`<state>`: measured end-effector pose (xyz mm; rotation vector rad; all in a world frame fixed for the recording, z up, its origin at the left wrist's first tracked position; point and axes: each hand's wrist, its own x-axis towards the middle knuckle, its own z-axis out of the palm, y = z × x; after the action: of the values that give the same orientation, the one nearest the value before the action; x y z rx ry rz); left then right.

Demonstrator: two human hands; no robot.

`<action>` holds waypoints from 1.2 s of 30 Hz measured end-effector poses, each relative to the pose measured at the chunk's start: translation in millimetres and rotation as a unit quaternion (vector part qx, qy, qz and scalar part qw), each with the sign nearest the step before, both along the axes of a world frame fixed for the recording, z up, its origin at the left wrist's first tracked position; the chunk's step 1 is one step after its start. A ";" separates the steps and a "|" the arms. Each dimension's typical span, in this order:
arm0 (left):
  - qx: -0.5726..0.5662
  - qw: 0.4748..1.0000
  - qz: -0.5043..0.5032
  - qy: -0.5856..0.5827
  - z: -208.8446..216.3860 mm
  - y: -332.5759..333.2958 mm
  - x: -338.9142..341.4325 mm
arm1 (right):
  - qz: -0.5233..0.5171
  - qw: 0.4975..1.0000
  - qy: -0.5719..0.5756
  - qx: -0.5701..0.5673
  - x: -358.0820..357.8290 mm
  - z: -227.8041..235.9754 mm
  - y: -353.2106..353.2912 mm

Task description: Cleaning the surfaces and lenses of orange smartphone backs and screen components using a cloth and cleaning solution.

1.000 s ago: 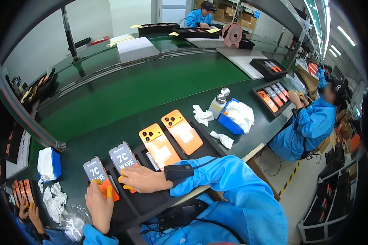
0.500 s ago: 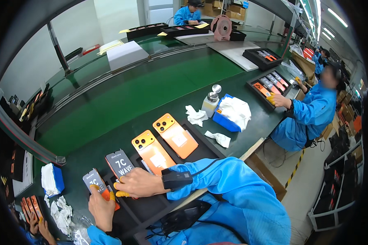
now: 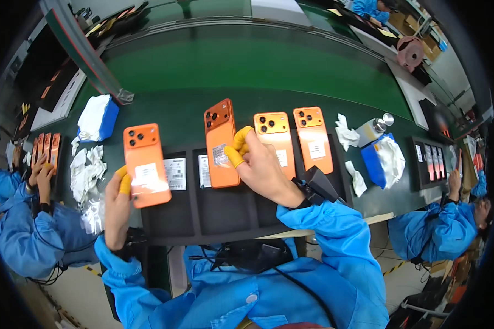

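Observation:
My left hand [image 3: 118, 204], in yellow finger cots, grips the lower left edge of an orange phone [image 3: 160, 185]. The phone's back faces up, with its cameras at the top and a white label in the middle. My right hand [image 3: 266, 174], also in yellow finger cots, pinches the right edge of a second orange phone [image 3: 214, 164], which is tilted with its back toward me. Two more orange phones, one beside my right hand [image 3: 268, 122] and one farther right [image 3: 318, 163], lie back up at the black tray's [image 3: 173, 227] far edge.
White label pieces [image 3: 175, 174] show in the tray compartments. A blue box of white wipes [image 3: 100, 118] and crumpled wipes [image 3: 88, 171] lie left. Right of the tray stand a pump bottle [image 3: 369, 131] and another blue wipe box [image 3: 375, 163]. Co-workers sit at both sides.
My view has swung left. The two phones in my hands showed their screen sides before; now they show their orange backs and are raised from the tray.

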<state>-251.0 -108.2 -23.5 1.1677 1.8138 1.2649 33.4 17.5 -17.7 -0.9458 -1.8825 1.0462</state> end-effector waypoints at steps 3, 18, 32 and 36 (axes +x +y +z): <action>0.025 0.996 -0.054 0.060 -16.7 15.4 21.2 | 0.028 0.996 -0.072 0.045 -13.3 -28.3 -3.2; 0.033 0.968 0.092 0.230 -8.4 -32.7 27.9 | -0.019 0.904 -0.349 0.247 -11.0 -19.4 -6.3; 0.021 0.920 0.175 0.350 -29.3 -62.9 97.6 | 0.150 0.908 -0.261 0.292 -123.7 -28.8 -59.3; 0.032 0.919 0.159 0.358 -29.4 -60.2 104.1 | 0.175 0.939 -0.192 0.227 -112.5 -30.6 -42.6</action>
<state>-146.8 -168.3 -52.9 1.5569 2.5947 1.1490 -79.1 -25.1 -48.3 -0.5797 -2.5439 0.5867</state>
